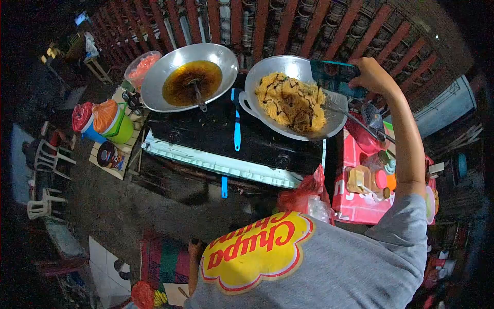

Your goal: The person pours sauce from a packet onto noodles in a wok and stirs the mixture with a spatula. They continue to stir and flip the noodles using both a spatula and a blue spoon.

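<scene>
My right hand [371,76] is closed around a dark see-through container with a teal edge [334,74], which tilts over the right wok [280,63]. In that wok lies a mound of thin yellow noodles [288,100] streaked with dark sauce. A long-handled metal utensil [355,119] rests in the noodles, its handle over the right rim. On the left, a second wok [154,85] holds brown oil [180,85] and a metal ladle [198,95]. My left hand [195,248] hangs low beside my shirt, its fingers mostly hidden in shadow.
Both woks sit on a black two-burner stove [206,129]. Left are a bowl of pink-orange pieces [143,67] and a green container [122,129]. A red-covered table [355,206] with jars stands right, near a red plastic bag [309,188]. A slatted fence [278,31] runs behind.
</scene>
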`<state>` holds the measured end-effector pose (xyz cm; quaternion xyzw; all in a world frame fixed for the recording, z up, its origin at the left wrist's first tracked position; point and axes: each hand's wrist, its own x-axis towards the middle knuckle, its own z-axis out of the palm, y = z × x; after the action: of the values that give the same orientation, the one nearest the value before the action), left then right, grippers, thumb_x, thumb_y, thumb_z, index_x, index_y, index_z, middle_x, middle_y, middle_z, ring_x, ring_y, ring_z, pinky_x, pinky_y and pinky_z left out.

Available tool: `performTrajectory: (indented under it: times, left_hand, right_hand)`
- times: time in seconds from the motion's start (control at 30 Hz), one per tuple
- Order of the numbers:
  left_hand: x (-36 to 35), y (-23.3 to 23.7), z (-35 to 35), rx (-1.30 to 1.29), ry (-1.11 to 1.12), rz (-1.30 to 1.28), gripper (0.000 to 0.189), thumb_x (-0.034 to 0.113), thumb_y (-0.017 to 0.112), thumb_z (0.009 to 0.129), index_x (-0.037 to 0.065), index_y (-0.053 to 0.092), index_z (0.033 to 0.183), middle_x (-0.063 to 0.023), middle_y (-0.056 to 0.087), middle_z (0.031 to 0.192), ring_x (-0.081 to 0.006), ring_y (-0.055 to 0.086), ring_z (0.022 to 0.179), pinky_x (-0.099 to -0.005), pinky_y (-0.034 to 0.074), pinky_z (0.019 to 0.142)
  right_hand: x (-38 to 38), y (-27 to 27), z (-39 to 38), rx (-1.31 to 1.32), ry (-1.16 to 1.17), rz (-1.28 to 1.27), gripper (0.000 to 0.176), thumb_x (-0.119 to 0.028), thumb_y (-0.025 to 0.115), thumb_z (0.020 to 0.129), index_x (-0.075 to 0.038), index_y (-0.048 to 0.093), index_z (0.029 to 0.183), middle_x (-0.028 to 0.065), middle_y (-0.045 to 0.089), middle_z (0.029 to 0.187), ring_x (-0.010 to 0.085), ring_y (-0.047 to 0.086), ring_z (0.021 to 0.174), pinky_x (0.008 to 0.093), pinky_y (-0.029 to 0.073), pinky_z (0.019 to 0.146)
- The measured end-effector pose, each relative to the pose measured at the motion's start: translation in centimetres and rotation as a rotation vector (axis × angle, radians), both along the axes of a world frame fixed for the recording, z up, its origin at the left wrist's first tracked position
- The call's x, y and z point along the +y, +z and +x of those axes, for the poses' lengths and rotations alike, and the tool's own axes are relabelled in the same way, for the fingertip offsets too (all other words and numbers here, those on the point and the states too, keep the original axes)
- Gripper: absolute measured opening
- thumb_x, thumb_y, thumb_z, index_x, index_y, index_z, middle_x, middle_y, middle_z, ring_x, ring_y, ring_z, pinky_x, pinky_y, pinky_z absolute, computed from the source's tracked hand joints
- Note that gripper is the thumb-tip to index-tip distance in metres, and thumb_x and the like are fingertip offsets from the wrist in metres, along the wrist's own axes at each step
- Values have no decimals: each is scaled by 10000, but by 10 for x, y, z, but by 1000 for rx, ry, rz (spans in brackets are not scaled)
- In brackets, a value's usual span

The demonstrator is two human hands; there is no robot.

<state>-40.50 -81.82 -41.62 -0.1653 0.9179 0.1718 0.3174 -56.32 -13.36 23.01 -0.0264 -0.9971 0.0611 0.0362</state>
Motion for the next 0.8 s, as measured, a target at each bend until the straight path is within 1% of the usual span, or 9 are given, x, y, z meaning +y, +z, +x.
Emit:
performTrajectory:
  times: [0.03,0.07,0.13,0.23,0.3,0.5,0.57,0.63,0.8]
  left_hand:
    - [-6,-15,-3,-241,-117,-104,536,346,640,684,34,492,1093,-152,587,950,-273,574,840,-359,456,731]
    - [-3,-10,1,-241,-117,-106,536,346,640,684,34,492,1093,-152,587,950,-273,574,840,-359,456,731]
    - [5,14,13,264,82,175,504,349,641,683,32,514,1052,-131,597,915,-275,577,804,-362,457,719]
    - [19,53,9,253,121,359,480,348,651,677,28,531,1013,-124,602,915,-289,577,802,-367,453,720]
    - [19,55,15,228,147,344,475,345,650,678,28,531,1012,-125,601,916,-288,576,805,-366,452,721]
    - [13,45,40,189,191,254,461,337,647,682,30,533,1006,-126,599,918,-284,574,811,-363,451,725]
    - [14,44,47,183,205,242,456,334,646,684,30,534,1005,-127,599,919,-283,574,813,-362,450,726]
    - [20,48,51,182,212,236,451,331,646,685,31,535,1003,-127,598,920,-282,573,815,-361,449,727]
    - [33,50,57,199,230,238,439,324,643,689,32,536,999,-128,596,922,-279,572,821,-358,448,730]
  right_hand:
    - [-2,-1,0,65,6,-19,405,-15,673,523,25,564,910,222,577,773,322,584,769,347,438,660]
    - [1,-4,-5,-3,-69,-38,388,-11,671,529,29,563,899,222,577,765,321,586,757,355,439,656]
    - [21,-14,-18,48,-49,69,386,-15,671,531,27,564,900,222,576,759,320,587,754,359,441,653]
    - [27,-13,-33,-15,-123,185,405,-24,673,534,25,567,921,220,578,755,327,586,763,370,446,652]
    - [39,-21,-44,106,-137,219,438,-31,676,536,19,564,957,220,582,766,332,585,760,371,452,650]
    - [61,-46,-89,85,-216,250,458,-62,681,554,21,555,986,214,580,758,336,576,782,390,454,655]
    - [67,-57,-105,212,-38,252,454,-67,684,555,20,557,981,222,577,773,347,567,791,396,447,665]
    - [48,-56,-117,203,-123,126,410,-88,692,567,24,563,939,230,573,774,369,554,788,410,436,668]
    - [31,-63,-143,174,-10,124,397,-99,695,592,21,556,944,219,585,780,343,572,780,406,439,658]
